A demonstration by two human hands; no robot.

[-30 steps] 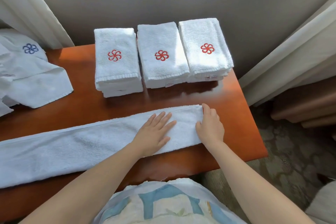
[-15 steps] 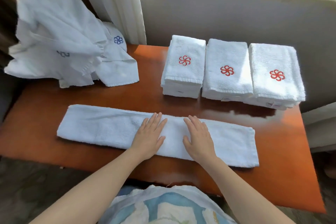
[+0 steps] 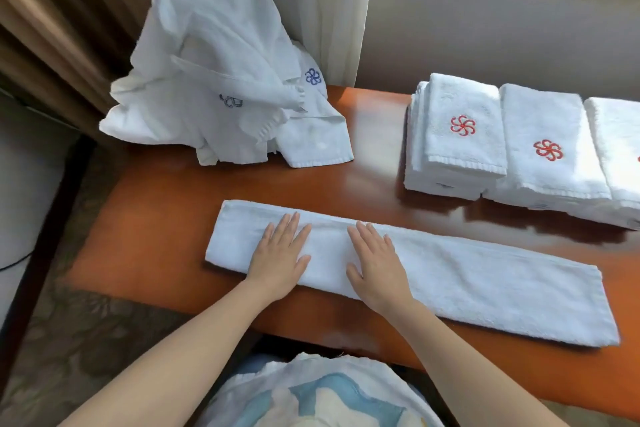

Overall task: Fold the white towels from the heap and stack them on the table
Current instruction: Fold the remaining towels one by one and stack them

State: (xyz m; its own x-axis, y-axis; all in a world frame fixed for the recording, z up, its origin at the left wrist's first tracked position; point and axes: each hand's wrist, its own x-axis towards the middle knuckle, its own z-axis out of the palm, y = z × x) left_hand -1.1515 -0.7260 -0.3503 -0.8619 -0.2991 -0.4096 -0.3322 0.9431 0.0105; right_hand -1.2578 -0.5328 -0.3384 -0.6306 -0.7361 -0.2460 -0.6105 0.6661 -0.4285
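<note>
A white towel [image 3: 485,284], folded into a long narrow strip, lies across the front of the orange-brown table [image 3: 166,218]. My left hand [image 3: 278,255] lies flat on its left part, fingers straight. My right hand [image 3: 375,263] presses flat on the strip just to the right of it. A loose heap of white towels [image 3: 214,80] with blue flower marks sits at the table's back left. Three stacks of folded towels with red flower marks stand at the back right: the left one [image 3: 457,139], the middle one [image 3: 550,156] and one cut off by the frame edge [image 3: 620,149].
A white curtain [image 3: 322,3] hangs behind the heap, and a brown curtain [image 3: 62,17] at far left. A grey wall below a window sill [image 3: 502,35] backs the table. Patterned carpet [image 3: 79,333] lies left of the table. My blue and white clothing [image 3: 311,395] shows at the bottom.
My view has swung left, bringing the heap into sight. Both hands have slid leftward along the strip, from its right end to its left part, staying flat on it.
</note>
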